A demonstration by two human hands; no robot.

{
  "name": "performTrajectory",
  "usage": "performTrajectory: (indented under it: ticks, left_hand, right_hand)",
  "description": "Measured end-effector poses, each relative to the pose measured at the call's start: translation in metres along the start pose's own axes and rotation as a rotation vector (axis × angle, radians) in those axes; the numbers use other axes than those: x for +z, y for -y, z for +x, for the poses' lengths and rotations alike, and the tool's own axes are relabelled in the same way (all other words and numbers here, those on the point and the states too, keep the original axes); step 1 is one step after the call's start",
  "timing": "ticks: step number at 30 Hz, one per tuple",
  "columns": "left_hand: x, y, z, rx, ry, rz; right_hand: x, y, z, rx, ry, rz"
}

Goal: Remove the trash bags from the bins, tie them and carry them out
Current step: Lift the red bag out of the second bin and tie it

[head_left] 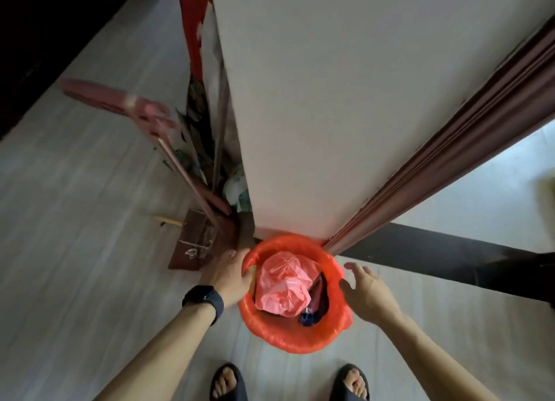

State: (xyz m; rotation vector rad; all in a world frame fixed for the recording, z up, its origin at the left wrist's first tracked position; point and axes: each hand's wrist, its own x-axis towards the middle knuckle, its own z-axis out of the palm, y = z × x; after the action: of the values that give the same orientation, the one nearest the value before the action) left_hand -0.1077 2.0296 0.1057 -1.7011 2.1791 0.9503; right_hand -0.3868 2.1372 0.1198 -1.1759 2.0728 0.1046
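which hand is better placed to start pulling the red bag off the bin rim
Left. The left hand is already at the red bag, fingers curled at its edge on the rim. The right hand hovers open beside the rim, apparently not touching.

Dim, soft indoor light, brighter at right; wide-angle warping, blurred edges

Both bare forearms reach forward and down from the bottom of the view, converging toward the middle. The left hand [229,276] is palm-down with a dark watch [204,302] on its wrist; its fingers [247,276] curl inward, closed in a grip. The right hand [365,291] hangs apart from the left, fingers spread and slightly bent, palm turned inward, holding nothing. Below, the left foot [228,382] and right foot [354,381] stand apart in dark open-toed slippers, toes pointing forward.
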Motion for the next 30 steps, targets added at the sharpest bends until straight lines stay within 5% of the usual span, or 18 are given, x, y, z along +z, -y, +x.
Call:
performTrajectory:
  ticks: [6, 16, 19, 22, 24, 27, 30]
  left_hand:
    - [0.104, 0.047, 0.097, -0.06, -0.117, -0.161]
    - [0.16, 0.078, 0.117, 0.099, -0.415, -0.41]
    - [0.168, 0.089, 0.115, -0.113, -0.512, -0.631]
    - [0.185, 0.093, 0.093, -0.503, -0.2, -1.0]
    - [0.195, 0.09, 0.071, -0.593, 0.047, -1.171]
    - [0.205, 0.086, 0.052, -0.567, 0.13, -1.325]
    - [0.209, 0.083, 0.04, -0.589, 0.116, -1.325]
  right_hand:
    - [0.088, -0.05, 0.107, -0.014, -0.126, 0.166]
    - [0.136, -0.067, 0.136, -0.17, -0.408, 0.597]
    - [0.145, -0.079, 0.141, -0.08, -0.39, 0.844]
    - [0.156, -0.09, 0.137, 0.139, -0.313, 0.978]
    - [0.171, -0.104, 0.13, 0.301, -0.165, 1.05]
    - [0.188, -0.116, 0.105, 0.398, 0.121, 1.12]
    - [0.192, -0.113, 0.077, 0.365, 0.18, 1.226]
